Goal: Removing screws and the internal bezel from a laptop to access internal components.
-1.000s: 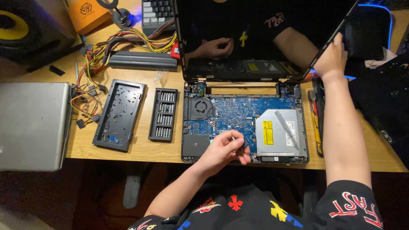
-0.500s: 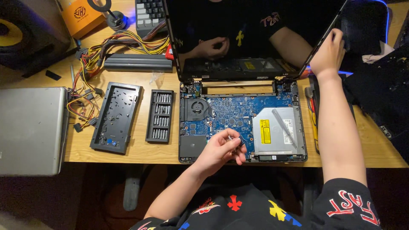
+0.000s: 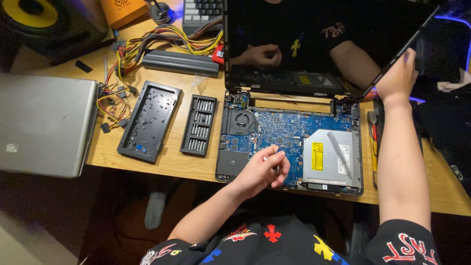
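Observation:
An opened laptop base (image 3: 289, 142) lies on the wooden desk, showing its blue circuit board (image 3: 274, 130), a fan (image 3: 240, 120) and a silver optical drive (image 3: 333, 157). My left hand (image 3: 260, 172) hovers over the board's near edge, fingers pinched on a thin small tool whose tip I cannot see. My right hand (image 3: 398, 76) grips the right edge of the dark laptop screen (image 3: 314, 44), which is tilted back. The glossy screen reflects both of my hands.
Left of the laptop lie a black case of screwdriver bits (image 3: 197, 125), a black plastic cover (image 3: 149, 121) and a closed silver laptop (image 3: 44, 125). Behind are a long battery (image 3: 180, 63), a bundle of coloured wires (image 3: 162, 41), a speaker (image 3: 39, 19) and a keyboard (image 3: 203, 10).
My left hand has curled its fingers tighter and shifted slightly over the board. The right hand stays on the screen edge. The view has drifted a little.

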